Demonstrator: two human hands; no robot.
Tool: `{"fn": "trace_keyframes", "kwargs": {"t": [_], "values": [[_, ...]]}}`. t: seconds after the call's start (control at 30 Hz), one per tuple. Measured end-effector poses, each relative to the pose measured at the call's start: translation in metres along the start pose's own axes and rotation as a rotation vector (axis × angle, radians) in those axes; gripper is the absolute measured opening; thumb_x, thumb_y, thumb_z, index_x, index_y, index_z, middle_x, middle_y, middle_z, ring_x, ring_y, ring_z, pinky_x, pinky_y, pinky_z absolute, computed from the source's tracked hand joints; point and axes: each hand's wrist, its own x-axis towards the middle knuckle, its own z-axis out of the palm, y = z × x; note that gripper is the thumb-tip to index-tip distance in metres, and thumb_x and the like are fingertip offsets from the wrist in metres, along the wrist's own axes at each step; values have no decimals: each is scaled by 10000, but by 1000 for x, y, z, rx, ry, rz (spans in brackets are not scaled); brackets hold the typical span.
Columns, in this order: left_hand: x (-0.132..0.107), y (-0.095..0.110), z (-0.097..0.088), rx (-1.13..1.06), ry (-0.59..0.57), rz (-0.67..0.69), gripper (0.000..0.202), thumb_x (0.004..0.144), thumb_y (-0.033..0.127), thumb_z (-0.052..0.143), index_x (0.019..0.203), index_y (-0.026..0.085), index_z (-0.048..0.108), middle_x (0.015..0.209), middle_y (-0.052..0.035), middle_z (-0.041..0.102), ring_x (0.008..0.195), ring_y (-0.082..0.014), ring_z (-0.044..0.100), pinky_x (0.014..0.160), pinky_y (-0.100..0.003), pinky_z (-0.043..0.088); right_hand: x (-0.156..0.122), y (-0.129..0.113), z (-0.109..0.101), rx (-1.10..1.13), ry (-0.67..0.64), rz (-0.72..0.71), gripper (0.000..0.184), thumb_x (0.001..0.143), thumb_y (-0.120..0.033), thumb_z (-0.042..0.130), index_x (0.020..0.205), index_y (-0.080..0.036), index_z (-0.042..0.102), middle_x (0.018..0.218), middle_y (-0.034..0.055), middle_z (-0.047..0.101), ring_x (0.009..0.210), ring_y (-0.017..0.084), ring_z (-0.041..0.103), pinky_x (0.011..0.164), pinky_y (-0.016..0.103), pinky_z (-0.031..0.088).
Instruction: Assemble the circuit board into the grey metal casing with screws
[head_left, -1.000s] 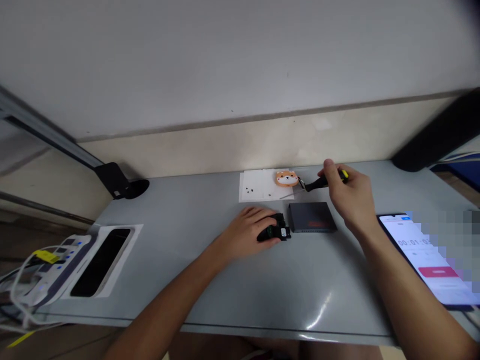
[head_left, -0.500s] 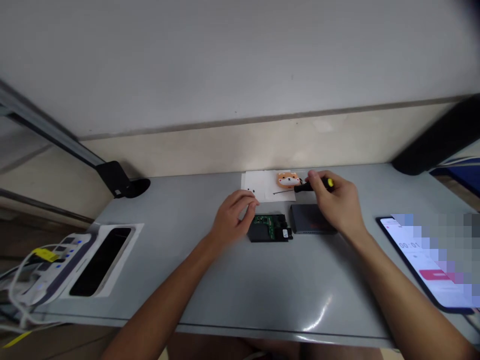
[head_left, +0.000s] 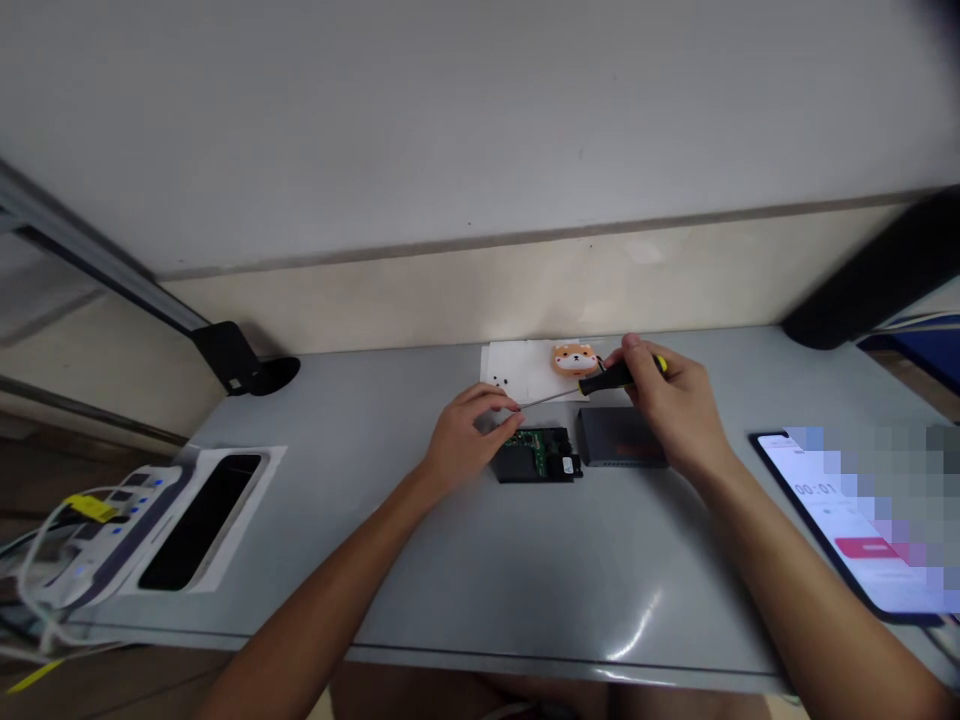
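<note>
The right hand (head_left: pixel 671 395) grips the screwdriver (head_left: pixel 602 379), shaft pointing left to the narrowed left hand (head_left: pixel 466 437), whose hold I cannot tell, while the board (head_left: pixel 538 462) lies on the desk (head_left: pixel 525 570), long axis side to side, beside the nearer left hand.

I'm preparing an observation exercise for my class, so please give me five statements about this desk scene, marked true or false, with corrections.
1. The right hand holds a screwdriver. True.
2. The grey box sits to the left of the circuit board. False: it sits to its right.
3. The screwdriver's tip is at the fingertips of the left hand. True.
4. The orange case rests on the grey box. False: it rests on the white paper.
5. The phone beside the power strip has a lit screen. False: its screen is dark.
</note>
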Motion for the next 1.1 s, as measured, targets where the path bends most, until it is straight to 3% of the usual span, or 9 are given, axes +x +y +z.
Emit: {"fn": "trace_keyframes", "kwargs": {"t": [0.3, 0.63, 0.83, 0.93, 1.1], "values": [[-1, -2, 3, -28, 29, 57, 155, 954, 354, 688, 873, 238, 751, 939, -23, 731, 856, -163, 700, 794, -305, 580, -2, -1, 1, -23, -29, -2, 626, 849, -790, 573, 708, -198, 717, 506, -28, 460, 483, 131, 424, 516, 286, 331], [-2, -4, 0, 111, 37, 216, 118, 985, 285, 667, 941, 260, 774, 955, -15, 738, 871, -162, 691, 846, -320, 561, -2, 0, 0, -50, -19, 11, 640, 845, -798, 565, 709, -192, 720, 503, -27, 458, 463, 117, 371, 487, 279, 309], [-4, -4, 0, 154, 48, 276, 158, 1008, 269, 631, 979, 257, 786, 971, -23, 739, 892, -165, 690, 843, -320, 554, -3, -1, 3, -34, 8, -74, 475, 849, -675, 656, 767, -211, 716, 680, 26, 638, 553, 139, 512, 506, 271, 359], [-4, -5, 1, 152, 32, 244, 157, 999, 273, 635, 975, 264, 790, 964, -23, 738, 892, -171, 692, 858, -335, 559, -4, 0, 7, 32, 48, -143, 355, 833, -578, 719, 878, -226, 710, 756, 23, 661, 556, 125, 492, 476, 261, 330], [-3, 2, -1, 102, -51, 111, 138, 948, 243, 664, 1037, 255, 769, 1024, -36, 727, 945, -186, 689, 914, -352, 562, -7, 3, 11, 61, 75, -135, 335, 853, -535, 709, 950, -215, 730, 742, 7, 644, 531, 107, 442, 465, 257, 329]]}}
